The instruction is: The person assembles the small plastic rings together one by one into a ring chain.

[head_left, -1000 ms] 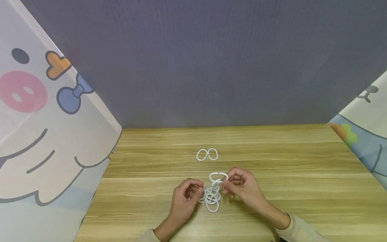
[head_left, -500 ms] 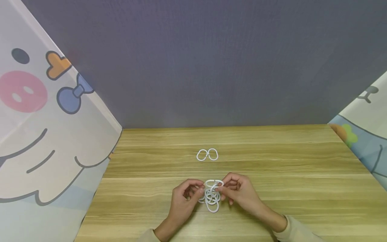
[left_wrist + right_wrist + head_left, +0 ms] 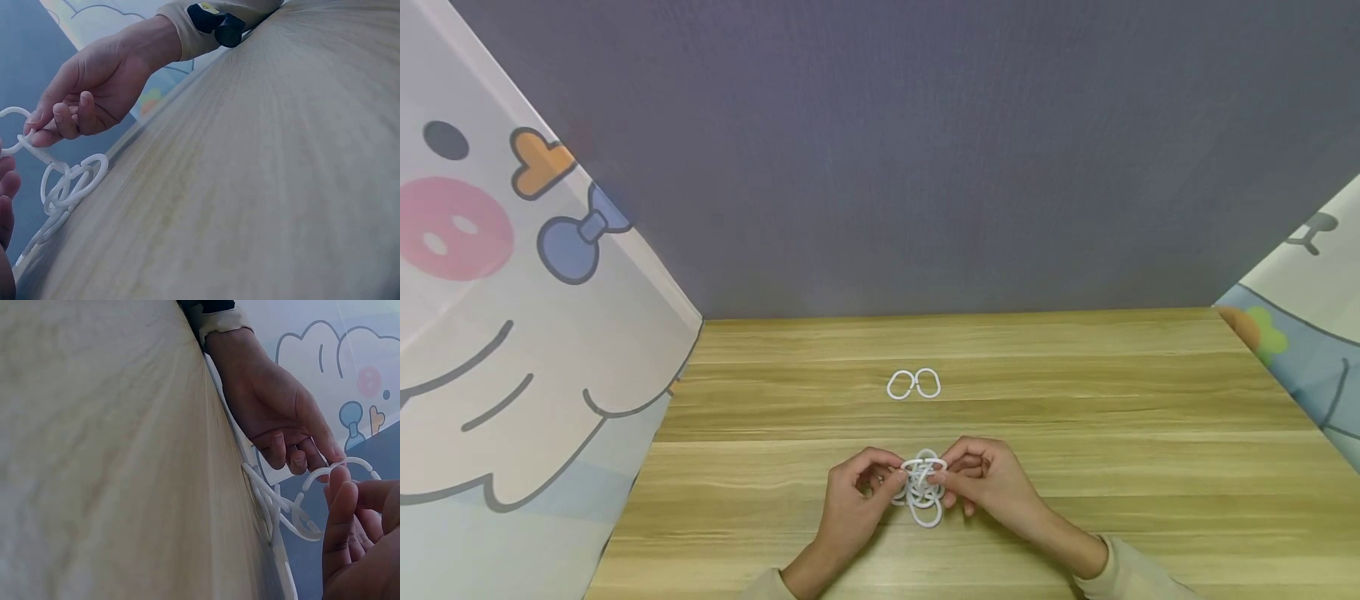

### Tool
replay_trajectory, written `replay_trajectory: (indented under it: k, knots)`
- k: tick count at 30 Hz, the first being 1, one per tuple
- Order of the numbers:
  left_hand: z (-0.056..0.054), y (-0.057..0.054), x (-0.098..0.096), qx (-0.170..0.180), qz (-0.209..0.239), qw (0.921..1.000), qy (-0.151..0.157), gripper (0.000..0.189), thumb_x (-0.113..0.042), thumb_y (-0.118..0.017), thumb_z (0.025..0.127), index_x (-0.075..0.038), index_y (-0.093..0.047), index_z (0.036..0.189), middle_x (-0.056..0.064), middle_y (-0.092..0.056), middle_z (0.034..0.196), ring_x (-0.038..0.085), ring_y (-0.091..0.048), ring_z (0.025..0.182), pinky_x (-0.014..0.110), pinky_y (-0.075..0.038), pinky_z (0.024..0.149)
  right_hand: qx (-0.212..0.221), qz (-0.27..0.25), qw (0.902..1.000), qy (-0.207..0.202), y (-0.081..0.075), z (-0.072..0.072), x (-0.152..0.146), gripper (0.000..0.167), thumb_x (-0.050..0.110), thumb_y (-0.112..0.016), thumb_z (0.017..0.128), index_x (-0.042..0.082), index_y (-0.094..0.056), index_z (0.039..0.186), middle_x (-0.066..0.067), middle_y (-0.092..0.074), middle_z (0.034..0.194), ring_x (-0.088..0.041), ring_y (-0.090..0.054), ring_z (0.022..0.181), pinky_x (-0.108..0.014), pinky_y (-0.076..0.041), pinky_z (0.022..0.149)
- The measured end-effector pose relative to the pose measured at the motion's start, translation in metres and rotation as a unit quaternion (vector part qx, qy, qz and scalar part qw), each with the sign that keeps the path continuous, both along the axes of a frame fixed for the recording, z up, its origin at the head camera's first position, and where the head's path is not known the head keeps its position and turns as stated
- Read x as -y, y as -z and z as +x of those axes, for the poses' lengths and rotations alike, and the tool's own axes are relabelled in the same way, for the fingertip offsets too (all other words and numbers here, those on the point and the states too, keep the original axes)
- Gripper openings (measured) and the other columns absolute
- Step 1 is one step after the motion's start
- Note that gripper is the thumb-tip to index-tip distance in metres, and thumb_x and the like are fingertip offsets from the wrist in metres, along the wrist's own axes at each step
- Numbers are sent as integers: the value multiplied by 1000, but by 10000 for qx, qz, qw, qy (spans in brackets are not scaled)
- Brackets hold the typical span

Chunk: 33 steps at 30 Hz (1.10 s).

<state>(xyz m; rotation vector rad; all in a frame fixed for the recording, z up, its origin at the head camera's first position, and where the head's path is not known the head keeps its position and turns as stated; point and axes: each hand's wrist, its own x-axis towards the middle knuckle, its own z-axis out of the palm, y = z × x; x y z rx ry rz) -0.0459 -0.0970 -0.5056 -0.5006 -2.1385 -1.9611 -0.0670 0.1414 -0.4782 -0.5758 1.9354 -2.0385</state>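
Note:
A cluster of linked white plastic C-shaped rings (image 3: 928, 524) lies between the hands on the table. My left hand (image 3: 859, 502) pinches the left end of the topmost ring (image 3: 913, 462) between thumb and forefinger. From the other side, my right hand (image 3: 992, 483) pinches with thumb and index finger at the right end of that ring, where another ring hooks on. In the left wrist view, the right hand's fingertips (image 3: 36, 128) hold the joined rings above the tangled ones (image 3: 94, 175). In the right wrist view, the ring (image 3: 359, 461) spans from one hand to the other.
Two more white rings (image 3: 891, 387) lie side by side farther back on the wooden table (image 3: 1135, 400). Behind it stands a grey panel (image 3: 955, 167), with cartoon-printed panels at the left (image 3: 505, 292) and right (image 3: 1322, 308).
My right hand has moved left and slightly down, bringing the upper ring across to my left hand, whose fingertips now take its left end. The two rings farther back stay put.

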Motion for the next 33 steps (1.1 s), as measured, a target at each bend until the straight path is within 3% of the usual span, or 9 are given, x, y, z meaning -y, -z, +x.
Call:
replay_trajectory:
  k: [9, 21, 33]
  knots:
    - [0, 4, 1, -213, -42, 9997, -89, 7, 2, -79, 99, -2, -75, 104, 12, -77, 82, 3, -60, 68, 22, -50, 56, -75, 173, 9998, 49, -1, -1, -1, 14, -3, -80, 98, -11, -71, 106, -35, -72, 88, -8, -71, 65, -24, -57, 50]
    - [0, 3, 1, -124, 21, 9999, -101, 10, 8, -76, 99, -1, -75, 103, 17, -76, 82, 3, -62, 68, 21, -50, 57, -347, 276, 9983, 374, -8, -7, -11, 12, -5, -79, 97, -8, -72, 107, 0, -74, 83, -5, -64, 61, -24, -56, 49]
    - [0, 2, 1, -138, -10, 9999, -92, 10, 6, -76, 100, -3, -75, 102, 15, -76, 82, 3, -62, 67, 21, -51, 56, -410, 440, 9952, 772, -13, -29, -12, 20, -5, -77, 99, -16, -67, 114, -5, -73, 86, -8, -63, 61, -26, -57, 52]
